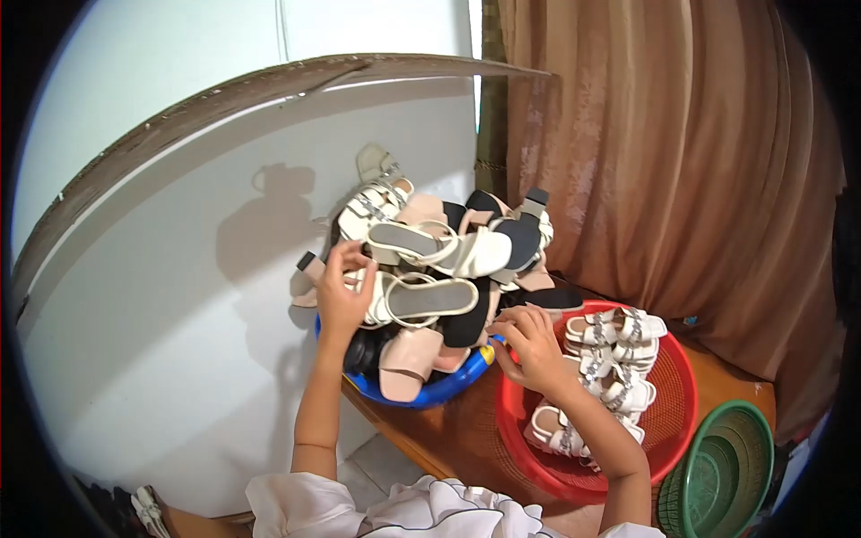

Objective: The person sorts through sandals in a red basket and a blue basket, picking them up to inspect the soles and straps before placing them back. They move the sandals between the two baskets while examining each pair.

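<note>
My left hand is at the left side of a heaped pile of sandals, its fingers curved and thumb apart, right beside a white strappy sandal. Another white sandal lies just above that one, its sole facing sideways. My right hand hovers between the pile and the red basket, fingers loosely bent and spread with nothing in them. The pile, with beige block-heel sandals and black soles among it, rises out of a blue basin.
Several white sandals with silver chain trim fill the red basket. A green basket stands at the lower right. The baskets rest on a wooden table. A pale panel rises at the left, and a brown curtain hangs behind.
</note>
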`<state>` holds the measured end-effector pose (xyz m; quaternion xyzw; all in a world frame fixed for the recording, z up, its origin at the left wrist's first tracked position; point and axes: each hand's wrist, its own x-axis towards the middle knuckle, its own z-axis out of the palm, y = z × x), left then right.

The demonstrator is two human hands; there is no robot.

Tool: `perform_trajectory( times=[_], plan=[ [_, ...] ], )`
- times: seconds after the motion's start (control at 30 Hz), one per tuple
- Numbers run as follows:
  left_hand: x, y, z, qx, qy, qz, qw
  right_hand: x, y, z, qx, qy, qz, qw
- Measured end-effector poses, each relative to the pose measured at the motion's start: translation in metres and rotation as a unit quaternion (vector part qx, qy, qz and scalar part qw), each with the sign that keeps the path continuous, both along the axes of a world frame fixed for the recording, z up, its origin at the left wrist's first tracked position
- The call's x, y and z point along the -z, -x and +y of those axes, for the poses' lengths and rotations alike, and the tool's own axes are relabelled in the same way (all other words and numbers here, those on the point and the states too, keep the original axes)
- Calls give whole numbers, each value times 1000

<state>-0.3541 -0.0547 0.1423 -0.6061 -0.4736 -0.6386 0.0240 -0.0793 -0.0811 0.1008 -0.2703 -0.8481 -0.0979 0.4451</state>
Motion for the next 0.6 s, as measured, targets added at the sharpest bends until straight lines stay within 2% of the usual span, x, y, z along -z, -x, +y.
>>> perform_trajectory(
  times=[0.03, 0.1, 0.2, 0.3, 0.37, 0.5, 0.6],
  plan=[
    [-7, 16, 12, -16, -9, -5, 1000, -2, 8, 3, -10, -8, 11, 1000],
    [-23, 48, 35, -124, 90, 21, 988, -7, 23, 4, -18, -11, 21, 1000],
    [-13, 103, 95, -165, 194, 40, 966, -9, 40, 6, -29, -20, 41, 999],
    [5, 135, 142, -114, 263, 43, 957, -11, 50, 6, -27, -18, 64, 997],
    [6, 133, 144, -59, 296, 44, 952, -9, 52, 7, -27, -7, 77, 997],
    [15, 136, 160, 46, 277, -5, 960, -8, 52, 6, -16, 21, 83, 996],
    [13, 137, 166, 40, 247, -30, 968, -6, 53, 4, -13, 35, 87, 996]
  ],
)
